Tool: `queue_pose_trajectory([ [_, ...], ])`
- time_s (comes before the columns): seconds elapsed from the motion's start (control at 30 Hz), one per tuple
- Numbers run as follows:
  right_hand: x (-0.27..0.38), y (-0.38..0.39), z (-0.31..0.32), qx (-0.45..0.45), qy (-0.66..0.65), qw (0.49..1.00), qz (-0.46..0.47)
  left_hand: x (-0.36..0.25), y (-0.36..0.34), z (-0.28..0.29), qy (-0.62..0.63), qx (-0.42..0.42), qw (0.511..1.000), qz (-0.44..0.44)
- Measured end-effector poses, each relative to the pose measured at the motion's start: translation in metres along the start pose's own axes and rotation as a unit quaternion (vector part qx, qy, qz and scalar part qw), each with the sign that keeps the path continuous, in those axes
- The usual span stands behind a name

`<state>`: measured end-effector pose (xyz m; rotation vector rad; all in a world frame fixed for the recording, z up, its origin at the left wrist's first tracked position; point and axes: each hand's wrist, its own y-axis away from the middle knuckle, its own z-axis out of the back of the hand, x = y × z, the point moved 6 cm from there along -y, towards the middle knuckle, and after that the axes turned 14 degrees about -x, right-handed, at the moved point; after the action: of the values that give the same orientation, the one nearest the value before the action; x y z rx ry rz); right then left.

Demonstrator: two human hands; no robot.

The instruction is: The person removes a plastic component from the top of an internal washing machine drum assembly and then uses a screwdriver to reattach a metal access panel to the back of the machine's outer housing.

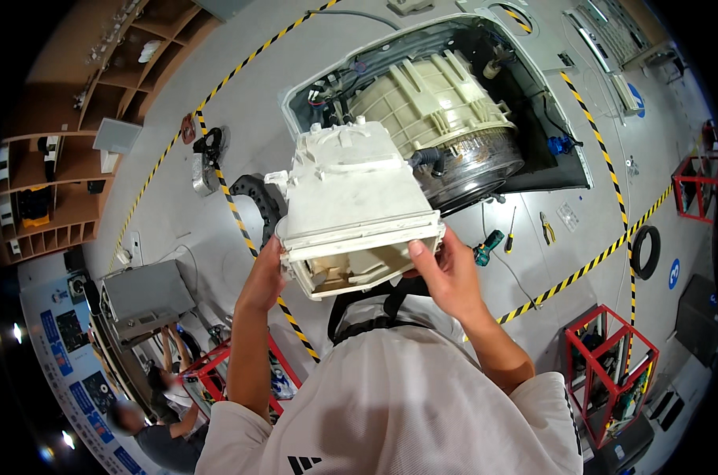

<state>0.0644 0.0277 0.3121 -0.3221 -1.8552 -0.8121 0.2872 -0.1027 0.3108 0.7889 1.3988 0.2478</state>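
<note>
A white plastic housing with an open rectangular mouth facing me is held in front of my body. My left hand grips its left end, fingertips partly hidden. My right hand is closed round the right end, thumb on the front rim. Beyond it lies an opened appliance casing with a cream ribbed tub, a shiny metal band and a black hose. Right of my hand lie a green power drill, a screwdriver and pliers.
Striped tape crosses the floor. Black parts, a rubber ring and red frames lie or stand around me. Wooden shelving is at left; a grey box and two people are at lower left.
</note>
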Motion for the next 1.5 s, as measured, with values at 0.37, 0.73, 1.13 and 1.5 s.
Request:
queue_pose_trajectory([
  [0.37,0.01,0.01,-0.024,0.053,0.115,0.983,0.136,0.038,-0.017,0.066,0.092,0.038,0.995,-0.001],
  [0.73,0.03,0.01,-0.04,0.102,0.147,0.969,0.169,0.039,-0.015,0.058,0.247,0.062,0.966,0.046],
  [1.13,0.054,0.009,-0.091,0.164,0.079,0.963,0.197,-0.036,0.0,0.062,0.141,-0.127,0.974,-0.127],
  [1.5,0.075,-0.003,-0.12,0.205,0.079,0.948,0.229,-0.032,-0.013,0.126,0.115,-0.048,0.986,-0.11],
])
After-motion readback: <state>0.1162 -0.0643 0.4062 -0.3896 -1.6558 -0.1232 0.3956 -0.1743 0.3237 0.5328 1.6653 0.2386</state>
